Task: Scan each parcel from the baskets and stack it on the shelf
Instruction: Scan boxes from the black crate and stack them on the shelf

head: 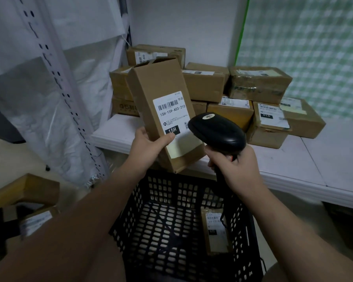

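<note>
Parcel [161, 94] with the label [171, 112] 15H-159-A03-210 is in your left hand [149, 143], which grasps its lower end and holds it tilted above the black basket [171, 190]. Your right hand [235, 168] is closed round the handle of the black scanner [216, 131], whose head is just beside the label. In the basket lies one small parcel [216, 228], against the right wall. On the white shelf [293, 165] I count about nine stacked parcels [259, 84]; some are half hidden.
</note>
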Tool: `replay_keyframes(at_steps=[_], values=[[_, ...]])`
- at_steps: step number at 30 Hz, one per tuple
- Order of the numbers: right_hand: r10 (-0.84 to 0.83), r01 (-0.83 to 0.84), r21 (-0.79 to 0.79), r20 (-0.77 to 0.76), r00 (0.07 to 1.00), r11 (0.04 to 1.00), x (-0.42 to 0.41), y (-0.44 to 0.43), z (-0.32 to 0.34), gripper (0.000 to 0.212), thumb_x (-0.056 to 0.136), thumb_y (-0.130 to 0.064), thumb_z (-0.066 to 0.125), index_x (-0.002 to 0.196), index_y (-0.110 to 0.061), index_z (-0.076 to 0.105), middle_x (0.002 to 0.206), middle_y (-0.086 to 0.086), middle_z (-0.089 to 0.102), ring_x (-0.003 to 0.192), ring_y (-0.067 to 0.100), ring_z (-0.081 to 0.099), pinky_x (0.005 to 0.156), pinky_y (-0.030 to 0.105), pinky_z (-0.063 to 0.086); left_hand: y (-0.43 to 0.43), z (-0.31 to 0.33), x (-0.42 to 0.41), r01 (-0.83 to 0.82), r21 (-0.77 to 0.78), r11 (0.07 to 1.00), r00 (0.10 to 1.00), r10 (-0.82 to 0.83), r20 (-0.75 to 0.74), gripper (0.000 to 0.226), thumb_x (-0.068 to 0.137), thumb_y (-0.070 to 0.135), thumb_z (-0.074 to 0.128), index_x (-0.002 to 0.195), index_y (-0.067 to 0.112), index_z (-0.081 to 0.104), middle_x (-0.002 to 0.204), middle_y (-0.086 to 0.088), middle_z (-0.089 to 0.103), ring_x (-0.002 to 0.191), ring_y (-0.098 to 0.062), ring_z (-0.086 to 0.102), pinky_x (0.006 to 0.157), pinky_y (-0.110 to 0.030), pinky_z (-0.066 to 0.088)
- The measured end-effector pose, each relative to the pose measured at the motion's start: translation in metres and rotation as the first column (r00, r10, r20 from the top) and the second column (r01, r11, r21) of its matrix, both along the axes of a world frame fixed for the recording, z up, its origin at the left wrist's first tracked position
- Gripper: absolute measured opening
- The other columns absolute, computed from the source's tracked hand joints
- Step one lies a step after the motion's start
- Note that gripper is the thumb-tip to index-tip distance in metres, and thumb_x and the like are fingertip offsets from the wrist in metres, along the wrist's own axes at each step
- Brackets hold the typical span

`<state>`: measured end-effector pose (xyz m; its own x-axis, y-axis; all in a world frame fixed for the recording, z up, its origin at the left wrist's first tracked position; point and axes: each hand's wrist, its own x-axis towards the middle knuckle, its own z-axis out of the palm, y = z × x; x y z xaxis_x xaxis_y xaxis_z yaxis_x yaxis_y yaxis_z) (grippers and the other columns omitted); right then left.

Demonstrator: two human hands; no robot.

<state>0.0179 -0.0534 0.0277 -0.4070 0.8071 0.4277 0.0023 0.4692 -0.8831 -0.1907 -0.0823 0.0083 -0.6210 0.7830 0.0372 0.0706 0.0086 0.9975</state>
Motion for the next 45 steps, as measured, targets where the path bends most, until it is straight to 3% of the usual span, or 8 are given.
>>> replay_keyframes(at_steps=[8, 13, 18, 22, 33, 36, 40, 45], values=[[-0.017, 0.017, -0.027, 0.003, 1.0, 0.999, 0.0, 0.001, 0.001, 0.046, 0.072, -0.047, 0.065, 0.067, -0.002, 0.064, 0.059, 0.021, 0.057, 0.057, 0.016, 0.057, 0.057, 0.027, 0.045, 0.0, 0.002, 0.003, -0.01, 0.006, 1.0, 1.0, 0.01, 0.007, 0.065, 0.078, 0.031, 0.078, 0.128, 0.017, 0.039, 0.116, 0.006, 0.062, 0.103, -0.008, 0.061, 0.077, -0.022, 0.048], [-0.019, 0.019, 0.006, 0.039, 0.999, 1.0, 0.0, -0.001, 0.002, 0.01, 0.077, -0.031, 0.069, 0.073, -0.023, 0.067, 0.065, 0.011, 0.064, 0.063, 0.017, 0.064, 0.061, 0.034, 0.052, -0.001, 0.004, 0.004, 0.011, -0.002, 1.0, 1.0, -0.011, 0.004, 0.062, 0.079, 0.032, 0.076, 0.126, 0.021, 0.037, 0.118, 0.007, 0.061, 0.105, -0.008, 0.06, 0.08, -0.023, 0.048], [-0.013, 0.012, 0.014, 0.031, 0.999, 1.0, -0.001, -0.001, 0.001, 0.027, 0.074, -0.041, 0.069, 0.076, -0.014, 0.068, 0.062, 0.018, 0.06, 0.061, 0.029, 0.062, 0.058, 0.041, 0.051, -0.002, 0.004, 0.004, 0.014, -0.008, 1.0, 1.0, -0.014, 0.018, 0.061, 0.079, 0.033, 0.076, 0.125, 0.023, 0.036, 0.117, 0.008, 0.06, 0.107, -0.01, 0.059, 0.086, -0.027, 0.048], [-0.01, 0.009, 0.021, 0.037, 0.999, 1.0, 0.0, -0.001, 0.002, 0.006, 0.077, -0.031, 0.068, 0.076, -0.026, 0.067, 0.066, 0.013, 0.064, 0.062, 0.018, 0.064, 0.06, 0.035, 0.052, -0.002, 0.005, 0.004, 0.019, -0.007, 1.0, 1.0, -0.019, 0.016, 0.064, 0.08, 0.033, 0.076, 0.128, 0.021, 0.036, 0.116, 0.009, 0.06, 0.105, -0.008, 0.059, 0.082, -0.024, 0.046], [0.01, -0.01, -0.009, -0.002, 1.0, 1.0, -0.003, 0.001, 0.002, 0.041, 0.072, -0.047, 0.068, 0.084, -0.008, 0.065, 0.071, 0.029, 0.058, 0.071, 0.04, 0.06, 0.066, 0.051, 0.051, -0.004, 0.006, 0.007, 0.071, -0.032, 0.997, 0.996, -0.069, 0.049, 0.075, 0.077, 0.042, 0.076, 0.134, 0.018, 0.034, 0.119, 0.007, 0.063, 0.104, -0.01, 0.063, 0.082, -0.03, 0.053], [0.02, -0.024, -0.104, -0.038, 0.999, 0.994, -0.004, 0.007, 0.011, 0.029, 0.079, -0.034, 0.075, 0.096, -0.011, 0.067, 0.078, 0.01, 0.067, 0.08, 0.02, 0.064, 0.07, 0.039, 0.051, -0.003, 0.018, 0.013, 0.118, -0.035, 0.992, 0.99, -0.114, 0.086, 0.08, 0.078, 0.039, 0.075, 0.141, 0.02, 0.03, 0.12, 0.005, 0.064, 0.103, -0.016, 0.066, 0.092, -0.046, 0.053], [-0.047, -0.005, -0.271, -0.184, 0.982, 0.963, 0.0, 0.025, 0.035, 0.038, 0.083, -0.02, 0.075, 0.119, -0.016, 0.064, 0.102, -0.007, 0.072, 0.099, 0.007, 0.065, 0.085, 0.024, 0.049, 0.01, 0.049, 0.021, 0.141, -0.011, 0.99, 0.983, -0.139, 0.116, 0.059, 0.088, 0.026, 0.066, 0.138, 0.021, 0.034, 0.114, 0.009, 0.06, 0.096, -0.012, 0.064, 0.086, -0.038, 0.054], [-0.213, 0.086, -0.335, -0.365, 0.906, 0.938, 0.021, 0.054, 0.062, 0.022, 0.083, -0.009, 0.071, 0.076, -0.022, 0.055, 0.062, -0.013, 0.054, 0.072, 0.014, 0.055, 0.077, 0.037, 0.044, 0.049, 0.098, 0.035, 0.11, 0.095, 0.989, 0.966, -0.129, 0.222, 0.072, 0.085, 0.033, 0.07, 0.143, 0.019, 0.03, 0.128, 0.004, 0.057, 0.109, -0.016, 0.06, 0.086, -0.039, 0.054]])
